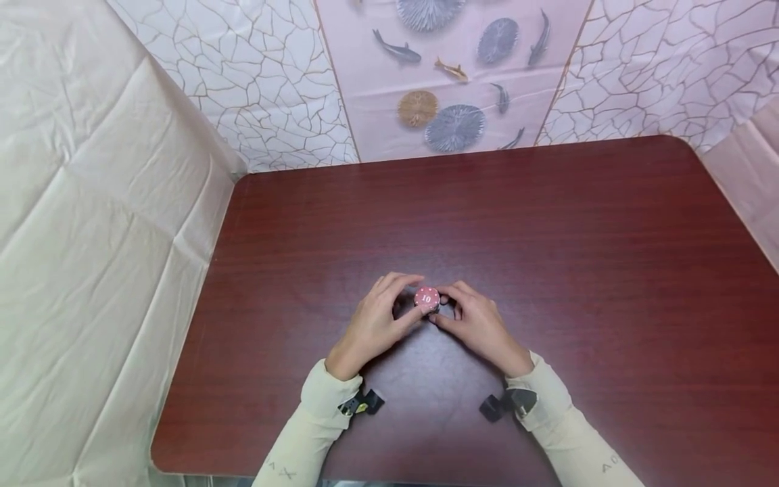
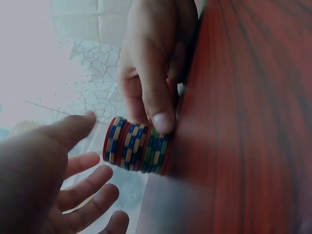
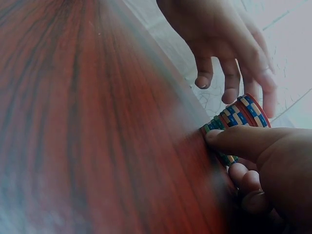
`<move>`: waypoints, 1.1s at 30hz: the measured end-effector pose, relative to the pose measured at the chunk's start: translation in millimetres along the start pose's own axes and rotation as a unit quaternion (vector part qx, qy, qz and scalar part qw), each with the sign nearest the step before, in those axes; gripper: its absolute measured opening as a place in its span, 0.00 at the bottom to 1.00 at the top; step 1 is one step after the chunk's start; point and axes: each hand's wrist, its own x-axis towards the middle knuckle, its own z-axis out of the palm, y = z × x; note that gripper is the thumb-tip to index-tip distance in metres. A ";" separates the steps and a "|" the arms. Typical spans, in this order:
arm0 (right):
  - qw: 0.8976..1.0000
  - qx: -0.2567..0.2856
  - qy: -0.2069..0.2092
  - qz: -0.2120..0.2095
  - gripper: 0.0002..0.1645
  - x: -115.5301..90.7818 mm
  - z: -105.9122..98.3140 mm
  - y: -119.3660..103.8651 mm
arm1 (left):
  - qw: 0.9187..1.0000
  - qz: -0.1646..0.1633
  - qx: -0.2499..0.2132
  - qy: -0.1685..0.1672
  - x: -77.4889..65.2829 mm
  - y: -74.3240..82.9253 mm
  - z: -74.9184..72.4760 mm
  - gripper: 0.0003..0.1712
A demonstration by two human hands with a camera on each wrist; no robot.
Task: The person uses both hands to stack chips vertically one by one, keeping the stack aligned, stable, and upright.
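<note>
A stack of poker chips (image 1: 427,298) stands on the table, its red top chip marked 10. Red, blue and green chips with pale edge marks show from the side in the left wrist view, where the stack (image 2: 134,148) rises from the tabletop. My right hand (image 1: 479,323) grips the lower chips between thumb and fingers; its thumb (image 3: 229,136) lies against the green ones in the right wrist view. Around the upper part, my left hand (image 1: 379,316) is spread, thumb and fingers apart with a gap to the chips in the left wrist view.
The reddish-brown table (image 1: 517,216) has rounded corners. Patterned cloth (image 1: 450,81) hangs behind its far edge, and a pale sheet (image 1: 103,257) hangs along the left side. Each wrist wears a strap with a small black camera (image 1: 491,408).
</note>
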 end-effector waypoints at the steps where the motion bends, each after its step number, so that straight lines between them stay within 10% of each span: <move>1: 1.000 0.000 0.000 0.001 0.28 -0.3 0.0 0.0 | 1.000 -0.007 -0.007 0.000 -0.1 0.2 -0.7 0.26; 11: 1.000 -0.007 -0.007 0.013 0.28 -1.2 -2.2 -0.5 | 0.983 -0.124 -0.123 -0.058 -0.3 1.9 -0.2 0.24; 26: 1.000 0.021 -0.011 0.008 0.26 -7.0 -7.1 -1.5 | 0.968 -0.133 -0.202 -0.062 -5.9 9.6 8.0 0.21; 33: 0.999 0.032 -0.020 0.007 0.27 -6.9 -14.4 -1.0 | 0.943 -0.145 -0.288 -0.086 -4.8 11.1 11.3 0.21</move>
